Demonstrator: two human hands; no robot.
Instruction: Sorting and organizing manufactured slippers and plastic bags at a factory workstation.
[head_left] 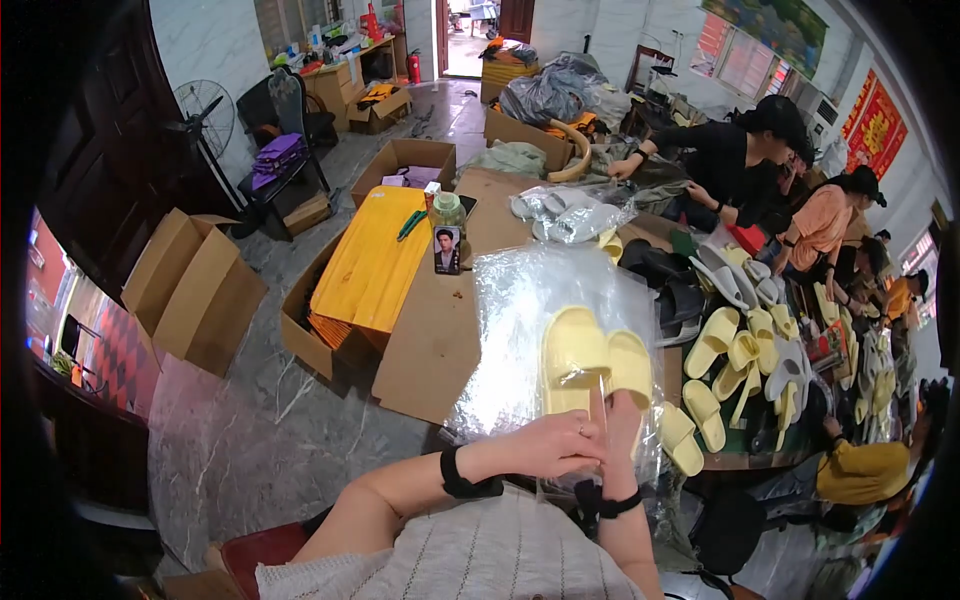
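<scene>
A pair of pale yellow slippers [575,345] lies on a stack of clear plastic bags [510,300] in front of me, toes pointing away. My left hand [550,443] is closed at the slippers' near end, its fingers pinched together beside the right hand; what they pinch is too small to make out. My right hand [622,430] grips the heel end of the right-hand slipper, with some of its fingers hidden. Black bands circle both wrists.
Loose yellow slippers [712,342] and grey ones crowd the table to the right. A phone [447,250] leans against a jar [447,209] by an orange-yellow stack [375,260] in a carton. An open carton [195,290] stands on the left floor. Co-workers [745,160] work at right.
</scene>
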